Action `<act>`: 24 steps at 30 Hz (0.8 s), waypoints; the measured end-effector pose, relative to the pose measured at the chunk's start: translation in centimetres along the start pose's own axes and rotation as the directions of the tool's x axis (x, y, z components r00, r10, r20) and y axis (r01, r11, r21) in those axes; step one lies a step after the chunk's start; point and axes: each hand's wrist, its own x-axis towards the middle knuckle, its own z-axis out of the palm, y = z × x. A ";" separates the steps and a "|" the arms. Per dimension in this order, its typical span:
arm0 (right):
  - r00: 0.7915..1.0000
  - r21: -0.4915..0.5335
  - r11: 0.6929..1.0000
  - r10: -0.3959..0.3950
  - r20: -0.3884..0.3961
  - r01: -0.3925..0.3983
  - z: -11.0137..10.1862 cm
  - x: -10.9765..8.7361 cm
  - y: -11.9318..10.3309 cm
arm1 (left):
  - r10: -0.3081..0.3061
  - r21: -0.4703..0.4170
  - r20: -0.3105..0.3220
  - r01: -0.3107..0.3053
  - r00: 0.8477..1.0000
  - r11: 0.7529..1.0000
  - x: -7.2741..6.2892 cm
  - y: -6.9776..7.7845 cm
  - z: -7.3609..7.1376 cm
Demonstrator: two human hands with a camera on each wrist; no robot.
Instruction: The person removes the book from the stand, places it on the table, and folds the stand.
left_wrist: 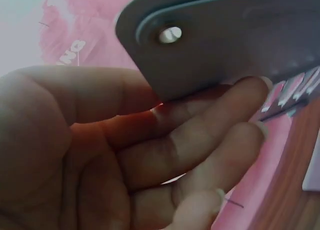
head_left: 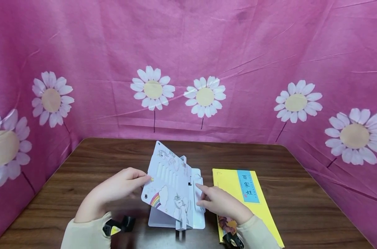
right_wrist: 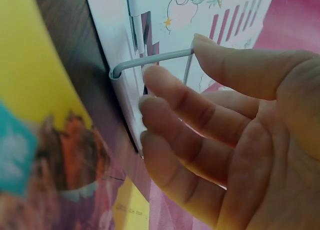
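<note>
A white folding book stand (head_left: 173,173), printed with unicorns and a rainbow, stands partly unfolded on the table. Its slotted panel tilts up from the flat base (head_left: 198,221). My left hand (head_left: 121,185) pinches the panel's outer edge between thumb and fingers; the left wrist view shows the panel's shaded back (left_wrist: 225,50) with a round corner hole. At the base's right side is my right hand (head_left: 222,202). In the right wrist view, its thumb and fingers hold a thin bent wire support (right_wrist: 155,56) that is hinged to the base.
A yellow book (head_left: 229,180) with a blue title label lies to the right of the stand, partly under my right forearm. The brown wooden table (head_left: 113,155) ends at a pink curtain (head_left: 182,41) with daisies.
</note>
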 end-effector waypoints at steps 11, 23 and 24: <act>0.999 0.103 0.995 0.010 0.054 -0.015 0.2 0.0 0.1 | 0.023 -0.175 0.153 0.005 0.988 0.985 -0.3 -4.1 -1.1; 0.997 0.197 0.980 0.025 0.074 -0.039 0.3 0.4 0.3 | -0.059 -0.070 0.116 0.067 0.992 0.995 -0.6 -4.7 -1.2; 0.997 0.198 0.979 0.027 0.076 -0.041 0.3 0.4 0.3 | -0.068 -0.066 0.114 0.076 0.991 0.995 -0.6 -4.7 -1.2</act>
